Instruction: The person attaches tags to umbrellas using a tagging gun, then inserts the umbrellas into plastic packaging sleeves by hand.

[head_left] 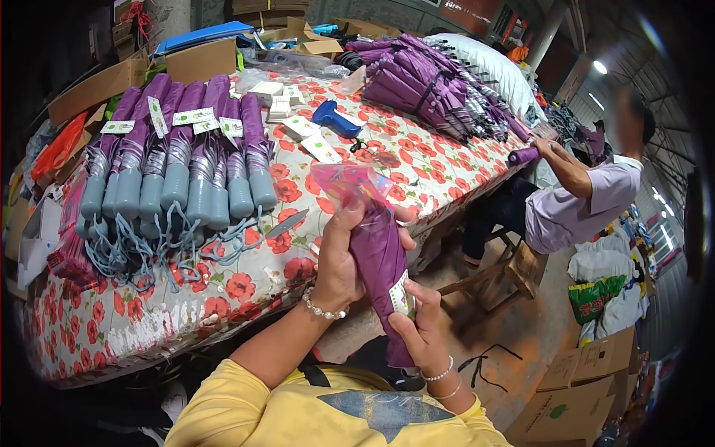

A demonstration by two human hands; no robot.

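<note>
A folded purple umbrella (378, 257) is held upright at a slant in front of my body, with clear printed plastic (346, 181) around its upper end. My left hand (344, 249) wraps round its upper part. Lower down, my right hand (423, 325) grips it beside a white tag (401, 299). On the flowered tablecloth (246, 298) to the left lie several purple umbrellas (179, 134) with grey handles, cord loops and white tags. A blue tagging tool (337, 119) rests behind my hands, near small white cards (322, 147). A pointed grey blade-like piece (287, 223) lies left of my left hand.
A large bundle of purple umbrellas (417, 86) lies at the table's back right. A co-worker (585, 194) sits at the right, holding a purple umbrella. A wooden stool (521, 268), cardboard boxes (577, 395) and sacks (607, 276) stand on the right. Pink plastic sleeves (71, 242) lie far left.
</note>
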